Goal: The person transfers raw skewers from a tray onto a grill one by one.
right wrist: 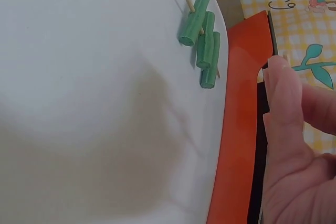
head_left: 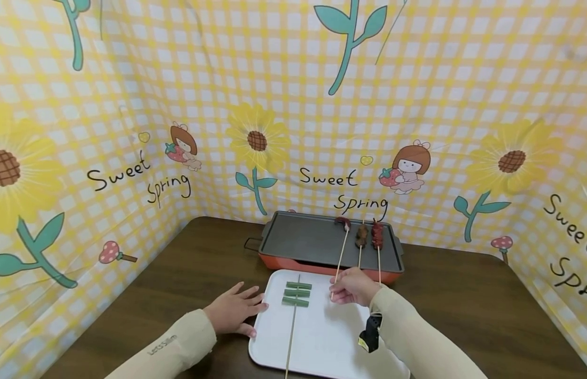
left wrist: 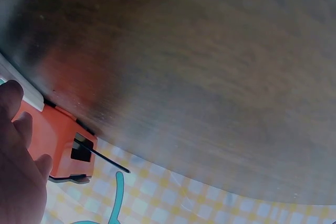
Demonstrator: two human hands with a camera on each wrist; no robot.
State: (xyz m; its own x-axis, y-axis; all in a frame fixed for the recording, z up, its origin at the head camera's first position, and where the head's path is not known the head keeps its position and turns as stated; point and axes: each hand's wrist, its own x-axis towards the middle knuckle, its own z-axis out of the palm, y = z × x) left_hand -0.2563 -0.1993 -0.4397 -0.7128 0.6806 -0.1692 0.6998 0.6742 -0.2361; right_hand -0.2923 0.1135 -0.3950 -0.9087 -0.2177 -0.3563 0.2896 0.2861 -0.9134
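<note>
Head view, right fingers point(head_left: 343, 290) pinching skewer point(head_left: 342, 253), left fingers point(head_left: 255, 309) spread at tray point(head_left: 317, 337) rim, green skewer point(head_left: 297, 293) cropped below

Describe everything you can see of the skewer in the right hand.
The skewer is a thin, pale, wooden-looking stick with one curled dark-red piece, paler on its inner side, at its far end. The right hand pinches it near its lower end, over the white tray. It slants forward, the piece over the dark griddle; whether those two touch is unclear.
</note>
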